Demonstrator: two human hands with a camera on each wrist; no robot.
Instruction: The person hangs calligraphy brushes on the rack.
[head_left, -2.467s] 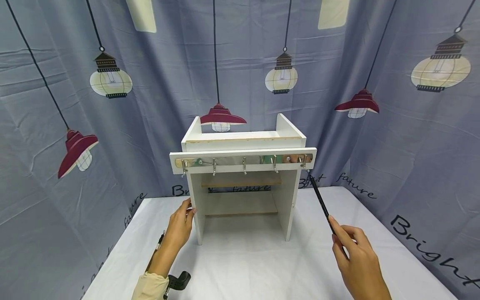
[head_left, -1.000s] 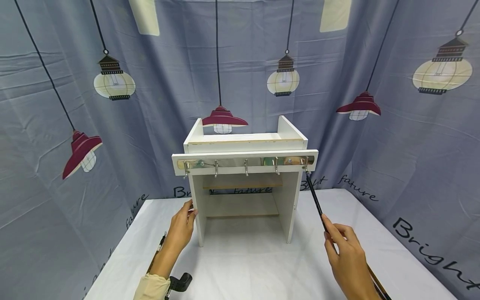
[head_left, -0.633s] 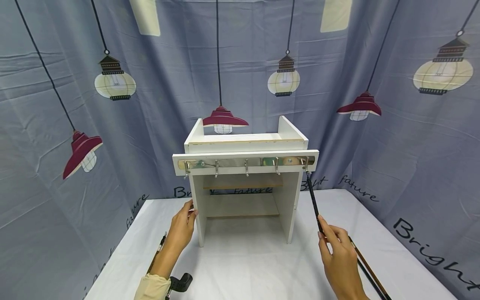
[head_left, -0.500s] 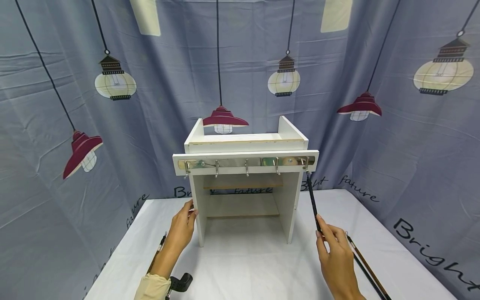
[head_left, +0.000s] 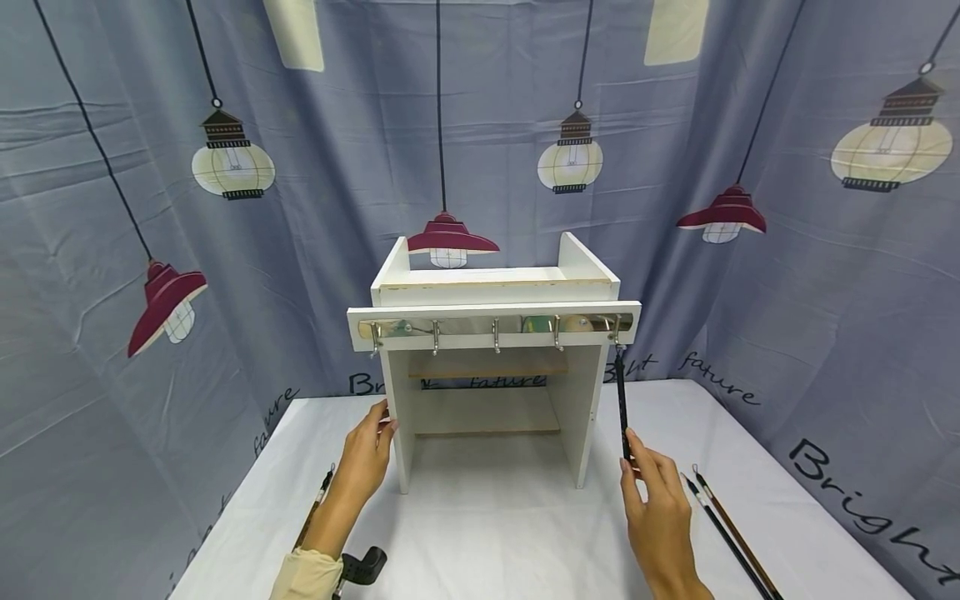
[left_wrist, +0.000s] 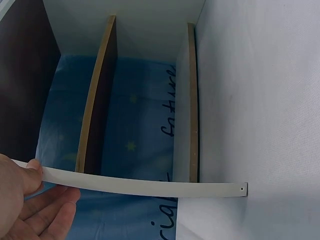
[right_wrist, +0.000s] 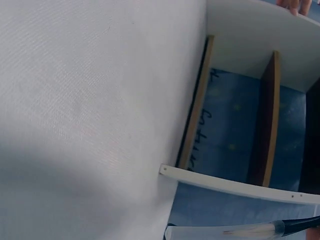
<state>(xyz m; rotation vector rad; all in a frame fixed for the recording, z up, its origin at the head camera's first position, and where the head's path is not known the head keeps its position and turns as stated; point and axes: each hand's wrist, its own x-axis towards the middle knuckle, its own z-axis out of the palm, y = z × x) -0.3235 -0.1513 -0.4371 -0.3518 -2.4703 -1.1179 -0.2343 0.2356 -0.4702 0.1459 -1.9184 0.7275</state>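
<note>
Under the rightmost hook (head_left: pixel 617 332) of the white shelf unit (head_left: pixel 491 367), the dark brush (head_left: pixel 621 408) hangs almost straight down beside the unit's right wall, and your right hand (head_left: pixel 654 508) pinches its lower end between thumb and fingertips. Keep that pinch light and let the brush settle plumb; the loop at its top looks seated on the hook, though it is too small to be sure from the head view, so check it before you loosen the grip. Release by spreading the fingers sideways, not by pulling down, which could drag the loop off. Your left hand (head_left: pixel 365 454) holds the front edge of the left wall, thumb and fingers either side of it; keep it there so the unit does not shift on the white surface (head_left: pixel 487 533). Two more brushes (head_left: pixel 723 529) lie near your right wrist.
</note>
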